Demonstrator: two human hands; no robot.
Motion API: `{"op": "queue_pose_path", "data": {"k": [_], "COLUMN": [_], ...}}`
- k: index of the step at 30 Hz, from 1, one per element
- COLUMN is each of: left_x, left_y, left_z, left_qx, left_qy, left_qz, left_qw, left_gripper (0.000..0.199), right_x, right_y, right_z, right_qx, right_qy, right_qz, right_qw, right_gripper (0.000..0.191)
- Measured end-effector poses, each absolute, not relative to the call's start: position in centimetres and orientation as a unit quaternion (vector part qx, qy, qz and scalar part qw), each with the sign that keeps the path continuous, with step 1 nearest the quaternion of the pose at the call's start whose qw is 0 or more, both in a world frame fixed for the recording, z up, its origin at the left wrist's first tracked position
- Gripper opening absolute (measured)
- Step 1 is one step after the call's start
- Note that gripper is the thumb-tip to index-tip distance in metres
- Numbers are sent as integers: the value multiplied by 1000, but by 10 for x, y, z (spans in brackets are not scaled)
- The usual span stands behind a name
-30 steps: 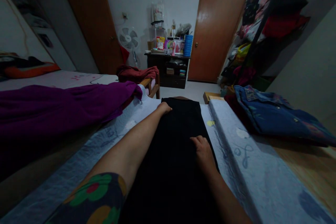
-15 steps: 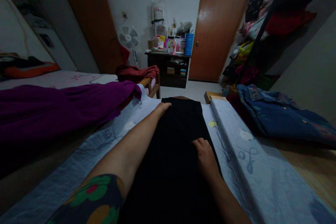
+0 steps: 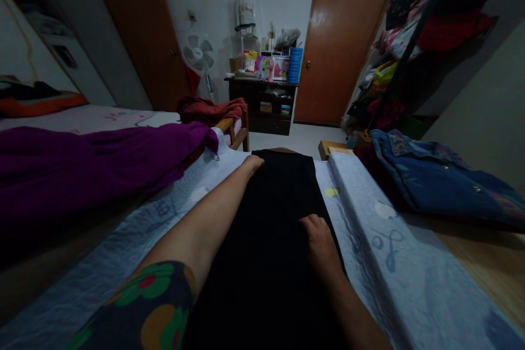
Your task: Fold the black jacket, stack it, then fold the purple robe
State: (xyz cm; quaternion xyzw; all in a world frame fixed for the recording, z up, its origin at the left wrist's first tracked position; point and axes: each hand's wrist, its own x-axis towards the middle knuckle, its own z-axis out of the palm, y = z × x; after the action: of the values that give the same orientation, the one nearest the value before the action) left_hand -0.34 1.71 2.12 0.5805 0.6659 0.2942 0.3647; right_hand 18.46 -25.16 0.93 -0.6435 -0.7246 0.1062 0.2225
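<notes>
A long black garment (image 3: 283, 202) lies spread over the pale patterned bedding, running from the bottom of the view to the far edge. My left hand (image 3: 253, 163) is at its left edge near the far end, closed on the fabric, with part of the fingers hidden. Closer to me, my right hand (image 3: 320, 238) rests on the garment near its right edge, fingers together and slightly bent, apparently lying on the cloth. The garment looks mostly smooth; dark fabric hides its details.
Purple cloth (image 3: 102, 158) lies at left, and a folded blue denim garment (image 3: 443, 175) sits at right on a wooden surface (image 3: 471, 251). Beyond are a wooden-framed seat with red cloth (image 3: 211, 110), a fan (image 3: 199, 53), a dark cabinet (image 3: 266, 106) and a brown door (image 3: 344, 44).
My left hand has slid very slightly left at the garment's edge. The right hand stays nearly in place. The whole view has shifted a little.
</notes>
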Motion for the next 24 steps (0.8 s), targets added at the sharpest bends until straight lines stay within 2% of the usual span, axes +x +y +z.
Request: {"op": "queue_pose_path", "data": {"k": [3, 6, 9, 15, 19, 24], "left_x": [-12, -16, -15, -13, -17, -15], "left_y": [11, 7, 7, 15, 18, 20], "left_z": [20, 23, 25, 24, 19, 16], "left_qx": [552, 531, 512, 471, 480, 527], "left_qy": [668, 670, 672, 671, 661, 640], "left_qz": [289, 287, 281, 262, 275, 327], "left_qw": [406, 433, 455, 510, 507, 454], "left_gripper": [36, 33, 28, 37, 36, 33], "right_x": [184, 185, 185, 184, 183, 184], "right_y": [-252, -253, -253, -252, -253, -253], "right_z": [10, 10, 10, 12, 13, 12], "right_qx": [-639, -630, -625, -624, -625, -624], "right_qy": [-723, -720, -719, -726, -732, -734], "right_qz": [112, 122, 130, 134, 129, 130], "right_qw": [240, 265, 273, 254, 239, 236], "right_gripper": [36, 40, 34, 23, 21, 26]}}
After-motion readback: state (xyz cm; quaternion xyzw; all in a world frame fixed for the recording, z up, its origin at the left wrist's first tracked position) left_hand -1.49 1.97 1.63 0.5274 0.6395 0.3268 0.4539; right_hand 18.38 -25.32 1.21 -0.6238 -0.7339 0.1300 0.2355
